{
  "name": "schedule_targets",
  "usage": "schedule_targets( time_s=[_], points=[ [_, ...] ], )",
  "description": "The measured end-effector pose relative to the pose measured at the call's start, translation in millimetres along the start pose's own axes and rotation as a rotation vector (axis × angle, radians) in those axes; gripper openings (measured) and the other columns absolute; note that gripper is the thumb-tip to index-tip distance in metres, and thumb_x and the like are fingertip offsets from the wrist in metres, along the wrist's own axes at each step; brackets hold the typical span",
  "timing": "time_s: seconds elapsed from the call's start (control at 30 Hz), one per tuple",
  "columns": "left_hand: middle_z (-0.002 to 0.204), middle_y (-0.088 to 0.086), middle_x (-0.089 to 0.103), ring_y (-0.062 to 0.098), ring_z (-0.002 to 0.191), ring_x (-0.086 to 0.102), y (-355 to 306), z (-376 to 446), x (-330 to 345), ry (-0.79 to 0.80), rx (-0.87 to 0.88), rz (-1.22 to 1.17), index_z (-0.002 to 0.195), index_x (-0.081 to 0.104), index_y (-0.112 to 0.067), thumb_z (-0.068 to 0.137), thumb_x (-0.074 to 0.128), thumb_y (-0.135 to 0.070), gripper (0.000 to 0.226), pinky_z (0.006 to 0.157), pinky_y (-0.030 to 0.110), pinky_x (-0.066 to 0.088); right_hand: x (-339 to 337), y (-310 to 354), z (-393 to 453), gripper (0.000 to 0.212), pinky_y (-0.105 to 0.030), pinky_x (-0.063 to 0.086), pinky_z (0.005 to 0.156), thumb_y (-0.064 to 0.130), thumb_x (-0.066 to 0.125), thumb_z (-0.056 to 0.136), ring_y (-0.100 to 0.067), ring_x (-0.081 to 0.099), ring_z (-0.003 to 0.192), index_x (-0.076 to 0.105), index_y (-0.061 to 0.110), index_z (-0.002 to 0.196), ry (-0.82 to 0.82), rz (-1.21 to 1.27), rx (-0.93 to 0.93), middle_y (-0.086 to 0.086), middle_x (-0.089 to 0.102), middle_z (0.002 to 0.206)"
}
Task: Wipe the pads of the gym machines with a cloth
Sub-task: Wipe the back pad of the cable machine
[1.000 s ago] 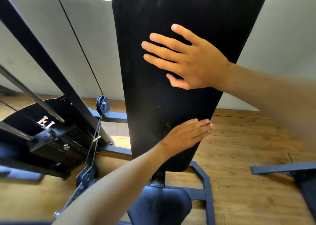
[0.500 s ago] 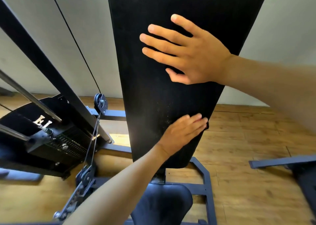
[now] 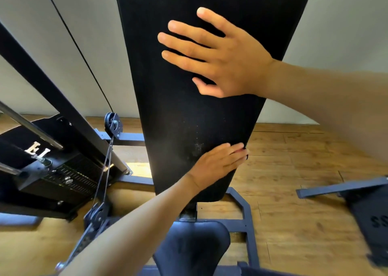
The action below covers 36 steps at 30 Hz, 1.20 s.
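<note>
- Back pad (image 3: 184, 108): a long, matte black upholstered board, wide at the top and narrowing to a rounded lower end, standing nearly upright in the middle of the view; pale dusty specks mark its lower part.
- Right hand (image 3: 226, 61): laid flat on the upper part of the back pad, fingers straight and spread, thumb tucked low, grip apart and holding nothing.
- Left hand (image 3: 216, 164): pressed flat on the lower right part of the back pad, fingers straight and close together, their tips reaching the pad's right edge; grip apart, nothing in it.
- No cloth shows under either palm.
- Seat pad (image 3: 193, 248): a rounded, dark, slightly creased cushion below the back pad, partly hidden by the left forearm.
- Frame (image 3: 247, 210): grey-blue square steel tubing under the back pad, resting on the floor.
- Pulley (image 3: 113, 124): a round black wheel left of the back pad, with a thin dark cable running down from it.
- Weight stack (image 3: 63, 177): black metal, ribbed with fine pale slots, at lower left beneath slanted dark beams.
- Floor (image 3: 294, 160): warm brown wooden planks with visible grain.
- Wall (image 3: 346, 34): plain, smooth, pale grey.
</note>
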State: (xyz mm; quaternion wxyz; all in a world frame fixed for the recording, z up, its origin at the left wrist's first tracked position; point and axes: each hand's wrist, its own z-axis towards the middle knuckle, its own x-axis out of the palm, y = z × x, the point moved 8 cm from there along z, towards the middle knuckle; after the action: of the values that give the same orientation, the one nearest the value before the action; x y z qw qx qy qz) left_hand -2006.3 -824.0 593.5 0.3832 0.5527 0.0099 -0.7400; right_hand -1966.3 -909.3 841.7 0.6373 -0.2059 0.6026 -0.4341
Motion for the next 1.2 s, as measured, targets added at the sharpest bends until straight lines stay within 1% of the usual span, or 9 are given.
schedule_targets(
  time_s=[0.1,0.27,0.33,0.43,0.6,0.8,0.97,1.1,1.2],
  points=[
    [0.171,0.002,0.014,0.025,0.158,0.01,-22,-18,20,0.197,0.137,0.08,0.162,0.005,-0.012,0.071,0.09,-0.012,0.124,0.126,0.045,-0.005,0,1,-1,0.061,-0.055,0.008,0.126,0.037,0.022,0.109,-0.031,0.007,0.158,0.01,0.012,0.164,0.008,0.022,-0.005,-0.012,0.008,0.172],
    [0.156,0.004,0.05,0.026,0.148,0.042,73,10,-73,-0.454,-0.196,-0.059,0.149,0.052,-0.016,0.1,0.063,0.002,0.054,0.125,0.04,0.028,0,1,-2,0.062,-0.056,0.009,0.126,0.037,0.023,0.109,-0.032,0.007,0.158,0.008,0.012,0.164,0.009,0.008,-0.008,-0.012,0.007,0.172],
    [0.148,0.003,0.058,0.024,0.145,0.045,94,9,-89,-0.551,-0.33,-0.104,0.143,0.057,-0.016,0.102,0.064,-0.001,0.044,0.123,0.039,0.032,0,1,-2,0.062,-0.055,0.008,0.126,0.037,0.023,0.109,-0.032,0.006,0.158,0.008,0.011,0.164,0.001,0.001,-0.008,-0.012,0.006,0.172],
    [0.154,0.001,0.051,0.022,0.147,0.041,62,-3,-57,-0.488,-0.381,-0.177,0.143,0.061,-0.015,0.098,0.066,0.004,0.049,0.125,0.038,0.028,-1,1,-2,0.062,-0.054,0.008,0.126,0.037,0.023,0.109,-0.032,0.007,0.158,0.01,0.011,0.164,-0.014,-0.014,-0.001,-0.012,0.008,0.172],
    [0.166,0.0,0.025,0.023,0.156,0.019,2,-30,-6,-0.121,-0.199,-0.251,0.158,0.033,-0.018,0.085,0.074,0.004,0.087,0.128,0.04,0.018,-1,1,-1,0.062,-0.055,0.008,0.126,0.037,0.02,0.109,-0.032,0.007,0.158,0.009,0.011,0.164,-0.008,-0.039,-0.008,-0.012,0.007,0.172],
    [0.145,0.009,0.061,0.03,0.141,0.049,106,1,-90,-0.599,-0.543,-0.265,0.146,0.05,-0.01,0.101,0.061,0.004,0.048,0.126,0.042,0.023,-2,1,-2,0.061,-0.054,0.007,0.125,0.037,0.022,0.11,-0.031,0.007,0.158,0.009,0.012,0.164,-0.003,-0.007,0.007,-0.011,0.007,0.172],
    [0.158,0.003,0.04,0.023,0.15,0.033,16,-33,-14,-0.252,-0.329,-0.427,0.154,0.04,-0.014,0.099,0.054,0.005,0.06,0.127,0.039,0.022,-4,1,0,0.06,-0.054,0.009,0.125,0.036,0.024,0.109,-0.032,0.011,0.158,0.014,0.011,0.164,-0.03,-0.031,0.008,-0.012,0.012,0.171],
    [0.156,-0.001,0.046,0.019,0.153,0.032,17,-46,-18,-0.392,-0.438,-0.532,0.151,0.045,-0.014,0.098,0.058,0.002,0.057,0.127,0.038,0.024,-3,1,-2,0.061,-0.054,0.008,0.125,0.036,0.024,0.11,-0.031,0.011,0.158,0.013,0.012,0.164,-0.026,-0.027,0.008,-0.011,0.011,0.172],
    [0.143,0.005,0.06,0.027,0.145,0.045,60,-58,-55,-0.608,-0.722,-0.525,0.137,0.061,-0.008,0.103,0.059,-0.003,0.034,0.124,0.042,0.029,-3,2,-2,0.061,-0.054,0.006,0.126,0.037,0.023,0.11,-0.03,0.008,0.158,0.011,0.013,0.164,-0.01,0.0,0.006,-0.01,0.009,0.172]
  ],
)
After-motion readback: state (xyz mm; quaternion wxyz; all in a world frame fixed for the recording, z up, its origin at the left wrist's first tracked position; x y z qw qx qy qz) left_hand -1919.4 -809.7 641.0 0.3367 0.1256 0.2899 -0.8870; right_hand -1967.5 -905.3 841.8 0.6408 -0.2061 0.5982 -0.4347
